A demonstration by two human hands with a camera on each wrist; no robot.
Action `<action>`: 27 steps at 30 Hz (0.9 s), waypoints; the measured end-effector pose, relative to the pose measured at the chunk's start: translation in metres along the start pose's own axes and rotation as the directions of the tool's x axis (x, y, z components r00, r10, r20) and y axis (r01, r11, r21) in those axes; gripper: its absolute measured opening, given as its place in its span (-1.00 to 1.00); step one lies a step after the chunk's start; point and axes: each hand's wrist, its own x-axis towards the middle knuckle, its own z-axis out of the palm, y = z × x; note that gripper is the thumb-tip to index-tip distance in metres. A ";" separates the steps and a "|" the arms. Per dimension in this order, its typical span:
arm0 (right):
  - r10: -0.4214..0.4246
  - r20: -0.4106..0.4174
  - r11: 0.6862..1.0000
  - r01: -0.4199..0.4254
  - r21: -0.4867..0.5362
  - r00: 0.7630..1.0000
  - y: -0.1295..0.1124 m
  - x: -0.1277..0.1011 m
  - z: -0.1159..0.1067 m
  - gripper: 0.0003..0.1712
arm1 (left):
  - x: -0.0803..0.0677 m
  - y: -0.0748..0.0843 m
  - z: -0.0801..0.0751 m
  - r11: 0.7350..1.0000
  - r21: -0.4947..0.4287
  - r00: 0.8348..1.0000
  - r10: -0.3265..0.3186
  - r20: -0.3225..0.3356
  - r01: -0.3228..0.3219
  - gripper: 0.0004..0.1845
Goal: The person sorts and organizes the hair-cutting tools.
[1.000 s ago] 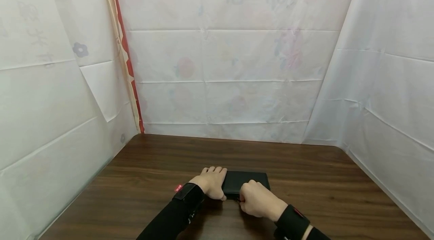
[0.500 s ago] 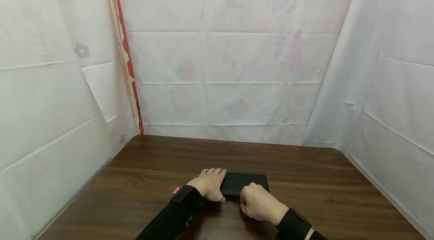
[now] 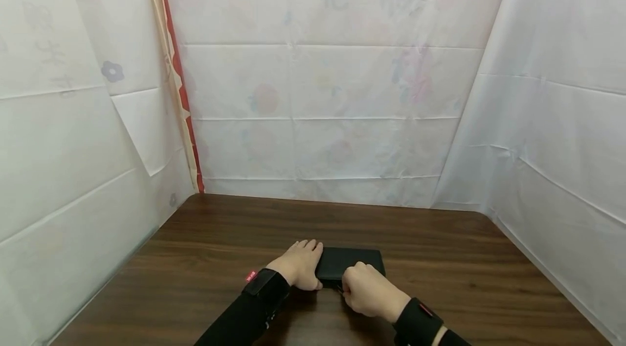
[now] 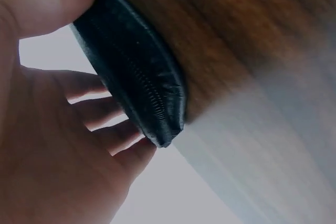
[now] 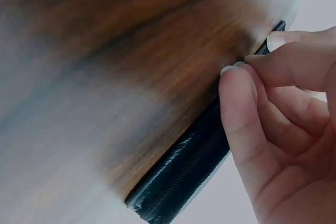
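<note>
A black zippered wallet (image 3: 342, 262) lies on the brown wood-grain table. My left hand (image 3: 297, 265) steadies its left end, thumb on the near zipped side and the other fingers spread along the end. In the left wrist view the wallet's zipper teeth (image 4: 149, 90) run along its edge to the corner. At the near edge my right hand (image 3: 370, 290) pinches the zipper pull between thumb and bent fingers; the pull is mostly hidden by the fingertips. From the right wrist, the zipped side (image 5: 184, 169) appears beyond the thumb.
Around the wallet spreads the dark wooden tabletop (image 3: 220, 259). White sheeting hangs at the back (image 3: 313, 145), with more sheeting on both sides. A red and cream strip (image 3: 178, 74) runs down the back left corner.
Both hands and the wallet hold nearly the same places. The right hand sits very slightly further left, though the whole head view has shifted a little too.
</note>
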 end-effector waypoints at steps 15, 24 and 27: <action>-0.011 -0.009 1.000 0.011 0.013 1.000 0.003 0.000 0.000 -0.55 | -0.018 0.015 -0.007 0.989 -0.125 0.973 0.050 -0.227 -0.080 -0.89; -0.024 -0.026 0.999 0.023 -0.024 0.999 0.000 -0.001 -0.002 -0.40 | -0.019 0.031 0.000 0.846 -0.531 0.980 -0.078 -0.184 -0.032 -0.45; -0.029 -0.029 0.999 0.028 -0.027 0.999 -0.001 -0.002 -0.002 -0.43 | -0.018 0.034 0.006 0.810 -0.586 0.980 -0.112 -0.167 -0.008 -0.41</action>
